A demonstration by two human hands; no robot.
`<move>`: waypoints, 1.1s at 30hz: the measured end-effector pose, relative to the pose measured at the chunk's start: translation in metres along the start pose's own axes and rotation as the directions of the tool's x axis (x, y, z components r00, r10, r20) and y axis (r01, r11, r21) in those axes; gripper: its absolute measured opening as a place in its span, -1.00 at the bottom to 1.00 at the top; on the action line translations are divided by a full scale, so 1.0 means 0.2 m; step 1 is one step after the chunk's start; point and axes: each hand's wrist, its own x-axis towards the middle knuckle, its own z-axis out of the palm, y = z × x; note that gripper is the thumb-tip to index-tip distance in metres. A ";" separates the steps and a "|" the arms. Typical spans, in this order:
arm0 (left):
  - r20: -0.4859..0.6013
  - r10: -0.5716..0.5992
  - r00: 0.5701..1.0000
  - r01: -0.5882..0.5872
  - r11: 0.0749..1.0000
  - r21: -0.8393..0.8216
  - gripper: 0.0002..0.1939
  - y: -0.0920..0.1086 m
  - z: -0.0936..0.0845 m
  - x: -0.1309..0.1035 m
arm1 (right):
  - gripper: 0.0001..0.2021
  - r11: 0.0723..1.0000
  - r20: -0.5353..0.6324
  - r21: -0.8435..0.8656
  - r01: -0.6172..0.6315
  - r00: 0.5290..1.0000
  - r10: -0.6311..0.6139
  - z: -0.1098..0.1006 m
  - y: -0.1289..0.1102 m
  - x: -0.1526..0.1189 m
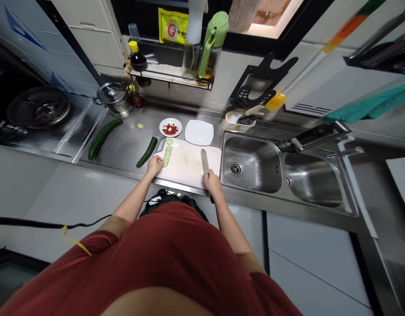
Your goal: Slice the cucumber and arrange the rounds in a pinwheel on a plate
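Note:
My right hand is wrapped round the handle of a kitchen knife, whose blade points away from me over the right side of the white cutting board. On the board's left side, thin cucumber slices lie overlapping in a row. At the near end of that row is my left hand, fingers curled together against the slices; whether they pinch one is hidden. Left of the board lies a cut piece of cucumber. Farther left rests a whole cucumber.
Behind the board stand a plate of chopped red pieces and a white square plate. A cucumber end lies on the steel counter. A lidded pot stands back left; a double sink adjoins the board's right.

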 end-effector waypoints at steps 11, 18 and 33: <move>-0.014 0.077 0.997 -0.075 0.991 0.107 -0.91 0.02 -0.02 -0.04 | -0.64 1.000 0.014 -0.005 -0.005 1.000 0.005 0.00 0.00 0.00; -0.071 0.042 0.997 -0.038 0.998 0.053 -0.78 0.07 -0.04 0.09 | -0.63 1.000 0.031 -0.013 -0.002 1.000 0.003 0.00 -0.01 0.00; -0.032 0.260 0.965 -0.250 0.952 0.175 -0.65 0.33 0.01 0.51 | -0.64 1.000 0.030 -0.028 -0.011 0.999 0.012 0.01 -0.02 0.00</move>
